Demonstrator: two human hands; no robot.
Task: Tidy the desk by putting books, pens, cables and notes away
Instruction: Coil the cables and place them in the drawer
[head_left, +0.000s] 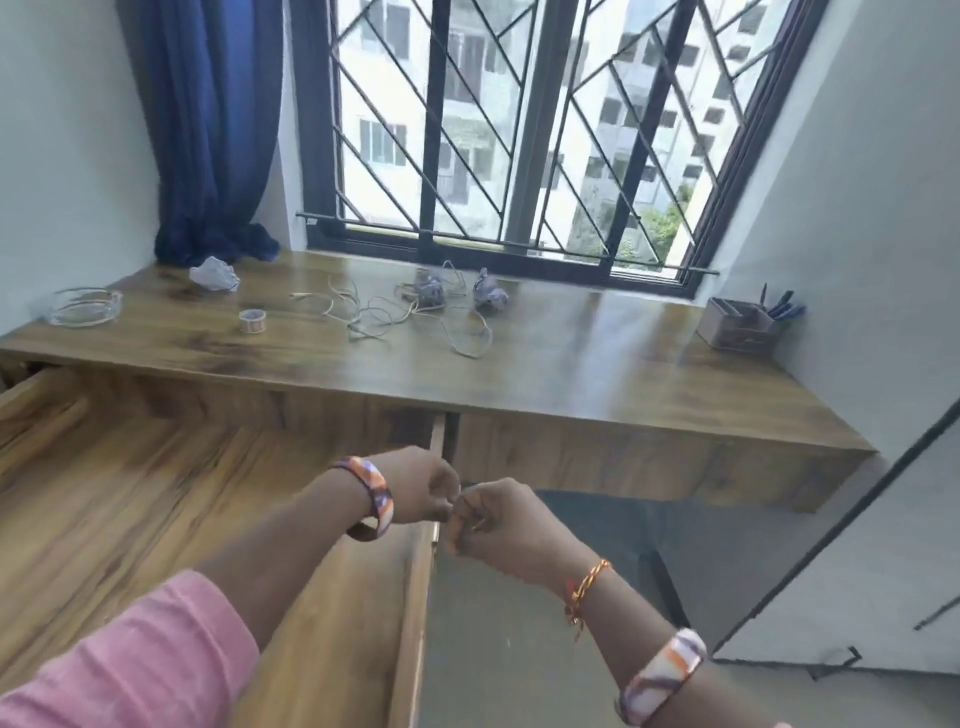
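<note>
2 hands meet low in front of the desk, beside the right edge of the pulled-out drawer (156, 467): the left hand (423, 491) and right hand (498, 519) have their fingers curled together on something small and thin between them, too blurred to name. What remains to tidy lies ahead and above them on the wooden desktop (571, 364): a loose, pale cable (415, 317) sprawled in thin loops running mostly left to right, with 2 crumpled grey paper balls (488, 296) behind it. Neither hand looks clearly nearer. A pen holder (743, 327) stands far right.
</note>
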